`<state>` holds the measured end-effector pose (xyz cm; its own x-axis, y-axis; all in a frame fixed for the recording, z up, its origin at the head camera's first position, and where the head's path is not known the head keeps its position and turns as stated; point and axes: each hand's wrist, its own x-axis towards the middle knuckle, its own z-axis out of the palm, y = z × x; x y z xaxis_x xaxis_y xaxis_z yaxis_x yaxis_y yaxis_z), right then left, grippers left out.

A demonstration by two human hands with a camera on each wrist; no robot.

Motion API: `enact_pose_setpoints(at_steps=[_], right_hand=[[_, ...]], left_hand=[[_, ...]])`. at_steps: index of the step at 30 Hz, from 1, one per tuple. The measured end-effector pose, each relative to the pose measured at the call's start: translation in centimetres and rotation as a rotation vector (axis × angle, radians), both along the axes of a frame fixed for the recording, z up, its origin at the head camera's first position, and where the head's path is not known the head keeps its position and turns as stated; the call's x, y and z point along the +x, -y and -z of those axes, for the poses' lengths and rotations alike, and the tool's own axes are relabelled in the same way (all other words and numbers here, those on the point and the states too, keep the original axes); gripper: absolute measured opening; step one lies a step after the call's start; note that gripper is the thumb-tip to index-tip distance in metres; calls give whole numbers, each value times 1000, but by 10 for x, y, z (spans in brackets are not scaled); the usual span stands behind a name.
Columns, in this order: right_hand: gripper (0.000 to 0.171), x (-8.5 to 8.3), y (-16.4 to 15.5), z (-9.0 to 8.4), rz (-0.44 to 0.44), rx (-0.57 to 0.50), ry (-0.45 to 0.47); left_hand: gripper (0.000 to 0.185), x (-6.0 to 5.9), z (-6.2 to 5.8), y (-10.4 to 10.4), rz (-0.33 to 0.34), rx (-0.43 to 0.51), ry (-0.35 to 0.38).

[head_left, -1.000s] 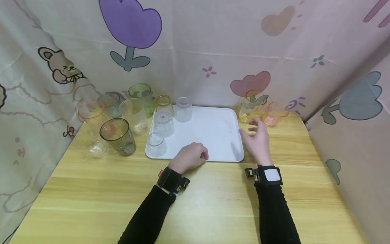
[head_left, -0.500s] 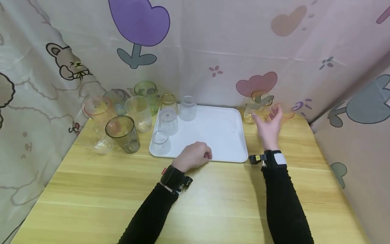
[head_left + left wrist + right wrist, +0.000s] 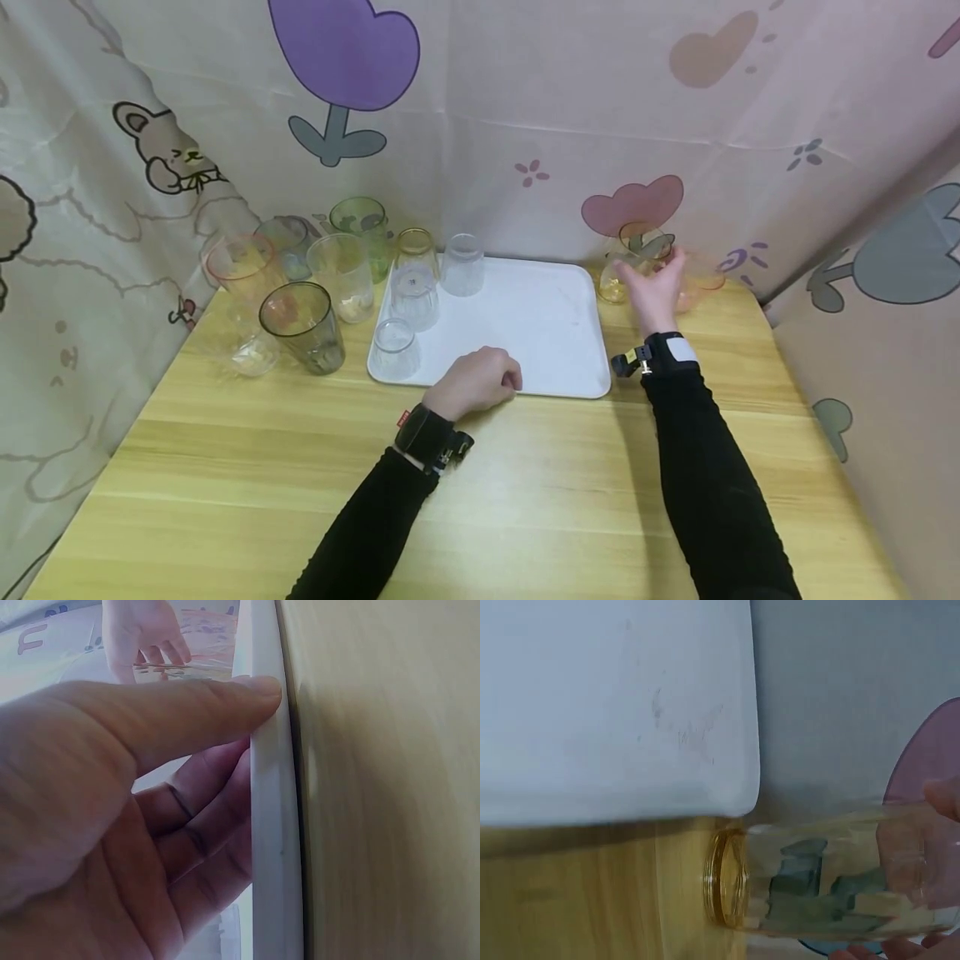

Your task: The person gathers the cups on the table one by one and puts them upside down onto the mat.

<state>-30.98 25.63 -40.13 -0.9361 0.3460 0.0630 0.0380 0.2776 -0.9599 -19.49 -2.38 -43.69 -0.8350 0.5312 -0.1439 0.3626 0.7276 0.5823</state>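
Observation:
My right hand (image 3: 654, 293) is around a tall yellow-tinted glass (image 3: 825, 889) standing just off the tray's back right corner. In the right wrist view the thumb (image 3: 943, 796) lies along one side of the glass and fingertips show at the other. My left hand (image 3: 474, 382) is at the near edge of a white tray (image 3: 543, 321). In the left wrist view its thumb (image 3: 225, 709) lies over the rim, the other fingers curled inside it. Upside down on the tray's left side are several small glasses, including a clear one (image 3: 395, 354) and an amber-rimmed one (image 3: 416, 248).
A pink-tinted glass (image 3: 701, 285) stands to the right of my right hand. Left of the tray several taller glasses stand close together, among them a smoky grey one (image 3: 307, 333) and a green one (image 3: 367, 229). A printed curtain (image 3: 480, 108) hangs behind the wooden table (image 3: 555, 500).
My right hand has reached from the tray's right edge to the back, first towards the pink glass, then left around the yellow glass. The left hand keeps its place at the tray's edge.

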Motion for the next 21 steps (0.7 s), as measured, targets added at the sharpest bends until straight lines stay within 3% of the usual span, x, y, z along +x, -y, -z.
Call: enact_pose_setpoints(at_steps=[11, 21], right_hand=[[94, -9, 3, -1, 59, -4, 25], [94, 0, 2, -3, 24, -40, 11]], left_hand=[[18, 1, -2, 1, 9, -4, -18], [17, 2, -2, 1, 7, -5, -2]])
